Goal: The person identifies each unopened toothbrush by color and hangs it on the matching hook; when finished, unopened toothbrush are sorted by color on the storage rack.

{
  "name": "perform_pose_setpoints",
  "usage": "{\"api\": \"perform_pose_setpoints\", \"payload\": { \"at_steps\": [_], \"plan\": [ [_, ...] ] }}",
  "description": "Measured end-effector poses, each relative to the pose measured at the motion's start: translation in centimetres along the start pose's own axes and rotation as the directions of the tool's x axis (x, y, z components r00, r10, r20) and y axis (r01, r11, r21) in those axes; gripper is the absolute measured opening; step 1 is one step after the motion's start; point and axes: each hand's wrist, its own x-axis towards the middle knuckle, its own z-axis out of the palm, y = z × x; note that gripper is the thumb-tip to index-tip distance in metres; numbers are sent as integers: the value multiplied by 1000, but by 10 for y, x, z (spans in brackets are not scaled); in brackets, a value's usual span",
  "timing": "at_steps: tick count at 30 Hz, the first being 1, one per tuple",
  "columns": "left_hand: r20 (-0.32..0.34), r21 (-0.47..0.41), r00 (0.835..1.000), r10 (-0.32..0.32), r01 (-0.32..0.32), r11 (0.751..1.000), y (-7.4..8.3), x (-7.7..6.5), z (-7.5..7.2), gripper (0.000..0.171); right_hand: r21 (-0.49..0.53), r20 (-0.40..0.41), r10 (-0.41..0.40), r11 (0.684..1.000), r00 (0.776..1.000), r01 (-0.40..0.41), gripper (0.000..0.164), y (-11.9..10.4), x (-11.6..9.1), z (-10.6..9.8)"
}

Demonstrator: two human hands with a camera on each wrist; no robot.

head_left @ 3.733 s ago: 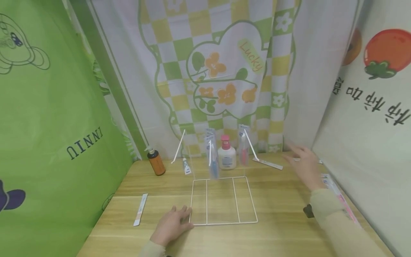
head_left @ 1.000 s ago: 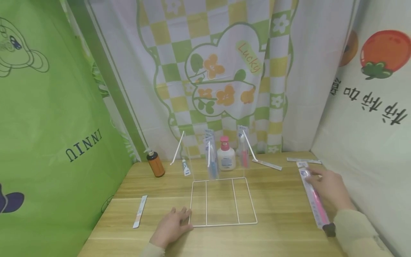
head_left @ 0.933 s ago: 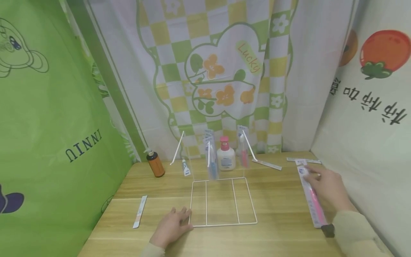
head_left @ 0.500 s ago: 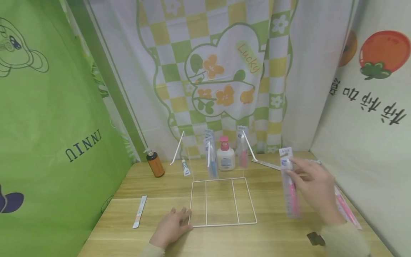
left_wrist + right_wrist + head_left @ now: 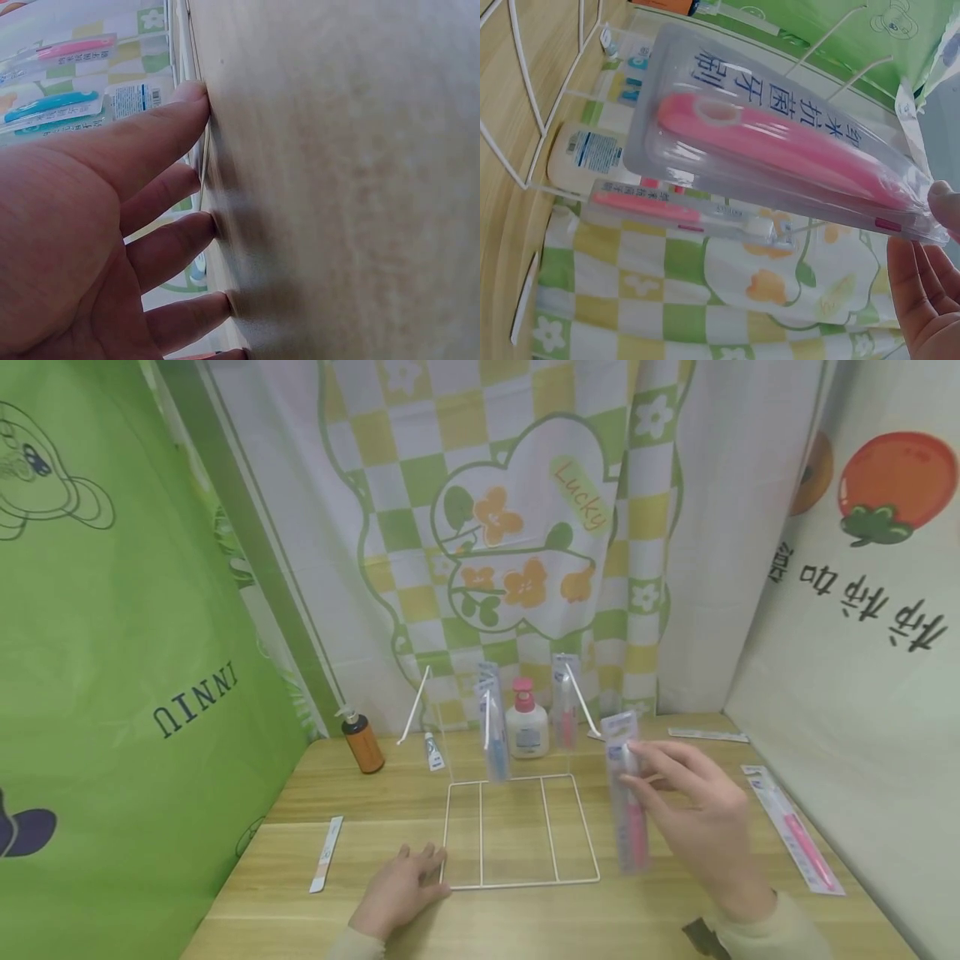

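My right hand (image 5: 697, 818) pinches a packaged pink toothbrush (image 5: 636, 835) near its upper end, between thumb and fingers. The pack hangs nearly upright in front of the right side of a white wire rack (image 5: 525, 885). In the right wrist view the pink handle (image 5: 780, 154) shows through the clear blister. My left hand (image 5: 401, 885) rests on the table with relaxed fingers, thumb and fingertips at the rack's front left corner. From the rack's hooks hang blue toothbrush packs (image 5: 497, 756) in the middle and a pink toothbrush pack (image 5: 567, 718) on the right.
A pink-topped white pump bottle (image 5: 528, 731) stands behind the rack. An amber pump bottle (image 5: 365, 743) and a small tube (image 5: 434, 752) stand left. Another pink toothbrush pack (image 5: 795, 831) lies at the right edge. Slim packets (image 5: 327, 854) lie left and back right.
My right hand has picked up a pink toothbrush pack from the right side and carried it left toward the rack, turning it more upright. My left hand has stayed at the rack's corner.
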Motion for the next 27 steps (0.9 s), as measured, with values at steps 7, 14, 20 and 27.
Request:
{"api": "perform_pose_setpoints", "payload": {
  "at_steps": [7,14,20,27],
  "plan": [
    [-2,9,1000,1,-1,1000,-2,0,2,63,-10,-1,-21,1000,1000,21,51,0,-5,13],
    [-11,4,1000,4,-4,1000,-2,-1,2,63,-24,21,-4,1000,1000,4,49,7,-10,19],
    [-17,8,1000,5,-5,1000,-4,-1,3,63,-28,46,8,1000,999,-7,47,13,-14,25],
    [-17,11,1000,3,-3,1000,-5,0,5,63,-40,78,45,998,996,-42,39,24,-22,33]
  ]
}}
